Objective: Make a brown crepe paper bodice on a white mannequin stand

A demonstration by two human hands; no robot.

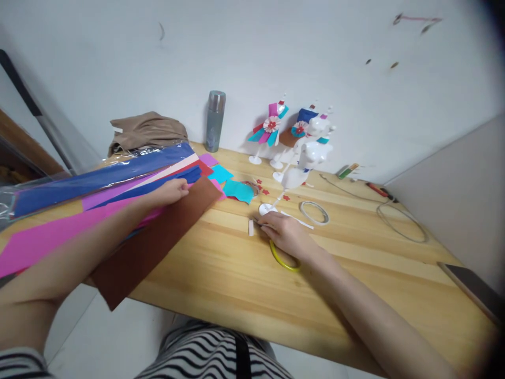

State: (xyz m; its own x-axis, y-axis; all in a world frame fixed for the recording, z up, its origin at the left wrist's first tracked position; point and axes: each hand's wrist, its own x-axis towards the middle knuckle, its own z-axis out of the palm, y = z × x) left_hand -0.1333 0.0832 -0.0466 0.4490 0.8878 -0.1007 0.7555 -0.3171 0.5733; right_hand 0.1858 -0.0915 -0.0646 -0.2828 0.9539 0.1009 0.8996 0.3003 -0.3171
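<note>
My left hand [173, 192] is closed above the pile of coloured sheets, near the upper edge of a brown sheet [158, 239]; what it pinches, if anything, is hidden. Pink [43, 239] and dark blue sheets lie beneath that arm. My right hand [284, 231] is closed round yellow-handled scissors [284, 263] low over the wooden table, the blades pointing left. A small pale strip [251, 228] lies just left of the blades. Behind the right hand stands a white dress-form figure on a round base [268, 209].
Decorated dress forms [272, 123] stand by the wall, with a flask [215, 121] to their left. A tape roll [314, 212], turquoise pieces [239, 191] and small red flowers lie mid-table. A cable [402, 226] and dark flat object [473, 289] are at right.
</note>
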